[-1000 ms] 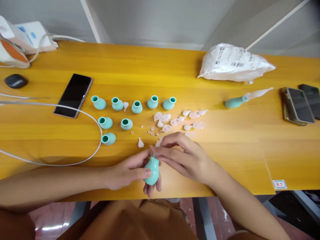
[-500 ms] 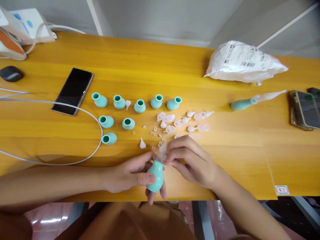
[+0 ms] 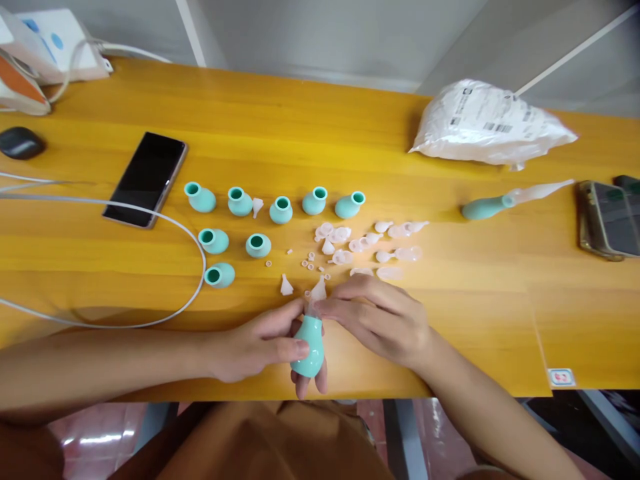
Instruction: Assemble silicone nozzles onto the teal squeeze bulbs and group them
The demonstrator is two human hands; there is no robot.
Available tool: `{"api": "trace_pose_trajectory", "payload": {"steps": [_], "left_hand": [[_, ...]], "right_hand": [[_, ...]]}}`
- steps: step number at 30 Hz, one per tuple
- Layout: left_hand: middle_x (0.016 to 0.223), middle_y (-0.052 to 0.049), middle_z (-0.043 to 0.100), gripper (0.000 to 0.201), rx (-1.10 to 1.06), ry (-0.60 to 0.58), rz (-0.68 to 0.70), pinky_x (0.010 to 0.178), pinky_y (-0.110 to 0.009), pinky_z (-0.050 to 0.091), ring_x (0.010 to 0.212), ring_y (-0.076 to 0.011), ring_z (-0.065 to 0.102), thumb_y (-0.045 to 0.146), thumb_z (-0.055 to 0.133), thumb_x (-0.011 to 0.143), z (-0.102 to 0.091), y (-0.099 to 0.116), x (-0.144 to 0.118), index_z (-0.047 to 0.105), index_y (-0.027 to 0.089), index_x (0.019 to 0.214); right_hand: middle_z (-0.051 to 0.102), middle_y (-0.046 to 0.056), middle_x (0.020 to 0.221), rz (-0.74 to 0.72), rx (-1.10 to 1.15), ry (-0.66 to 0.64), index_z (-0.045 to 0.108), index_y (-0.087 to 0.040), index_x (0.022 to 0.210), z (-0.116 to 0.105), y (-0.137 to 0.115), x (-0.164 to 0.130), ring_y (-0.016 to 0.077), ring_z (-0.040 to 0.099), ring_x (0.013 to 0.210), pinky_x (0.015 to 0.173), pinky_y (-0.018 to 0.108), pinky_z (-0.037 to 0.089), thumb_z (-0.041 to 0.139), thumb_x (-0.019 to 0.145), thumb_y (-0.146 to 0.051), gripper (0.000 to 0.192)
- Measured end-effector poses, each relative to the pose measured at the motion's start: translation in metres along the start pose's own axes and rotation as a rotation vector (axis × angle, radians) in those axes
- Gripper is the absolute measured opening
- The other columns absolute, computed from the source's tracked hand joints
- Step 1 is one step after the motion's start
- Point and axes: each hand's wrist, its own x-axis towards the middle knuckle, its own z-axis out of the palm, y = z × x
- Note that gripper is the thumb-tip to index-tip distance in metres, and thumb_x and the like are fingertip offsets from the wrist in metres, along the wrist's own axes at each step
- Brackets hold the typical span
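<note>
My left hand (image 3: 280, 343) is closed around a teal rubber bulb (image 3: 310, 350), its neck pointing away from me. A clear nozzle (image 3: 318, 293) with a whitish tapered tip stands at the mouth of the bulb. The fingers of my right hand (image 3: 385, 320) pinch this nozzle from the right side. How deep it sits in the neck is partly hidden by my fingers. Just beyond my hands lie tiny pale rings (image 3: 311, 260), a loose white tip (image 3: 287, 285) and several clear plastic nozzle parts (image 3: 343, 257).
Several open-mouthed teal bulbs (image 3: 258, 245) stand or lean at the middle left. A bulb with a long nozzle (image 3: 487, 207) lies at the right, below a white plastic bag (image 3: 490, 127). A phone (image 3: 146, 180), a looping white cable (image 3: 193, 233) and another phone (image 3: 607, 217) flank them.
The nozzle now stands straighter over the bulb's neck, where it leaned to the right before. My right fingers have shifted slightly left, and the bulb has moved slightly up and left.
</note>
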Motion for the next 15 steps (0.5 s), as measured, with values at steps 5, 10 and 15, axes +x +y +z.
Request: {"api": "trace_pose_trajectory", "payload": {"steps": [5,10,15], "left_hand": [[0.106,-0.012,0.083,0.043,-0.003,0.013,-0.004,0.077,-0.032,0.054,0.070,-0.0172,0.075,0.059,0.064,0.113,0.000,0.001,0.000,0.044,0.021,0.123],[0.103,-0.011,0.084,0.032,-0.068,0.037,0.022,0.079,-0.036,0.054,0.072,-0.0206,0.075,0.043,0.065,0.108,-0.004,-0.008,-0.003,0.046,0.021,0.120],[0.099,-0.009,0.080,0.031,-0.115,0.061,0.023,0.076,-0.035,0.054,0.075,-0.0202,0.071,0.039,0.067,0.101,-0.008,-0.014,-0.004,0.049,0.020,0.118]], "right_hand": [[0.077,0.008,0.106,0.060,0.022,0.096,0.076,-0.019,0.125,-0.006,-0.005,0.003,0.0191,0.077,0.095,0.080,0.032,0.068,0.076,0.103,-0.006,0.025],[0.077,0.011,0.110,0.130,-0.230,0.080,0.073,-0.017,0.125,-0.002,0.004,0.004,0.0212,0.077,0.100,0.087,0.035,0.068,0.074,0.103,-0.003,0.026],[0.078,0.012,0.116,0.127,-0.259,0.079,0.070,-0.018,0.138,-0.002,0.007,0.004,0.0230,0.078,0.105,0.092,0.037,0.068,0.074,0.104,-0.005,0.037]]}}
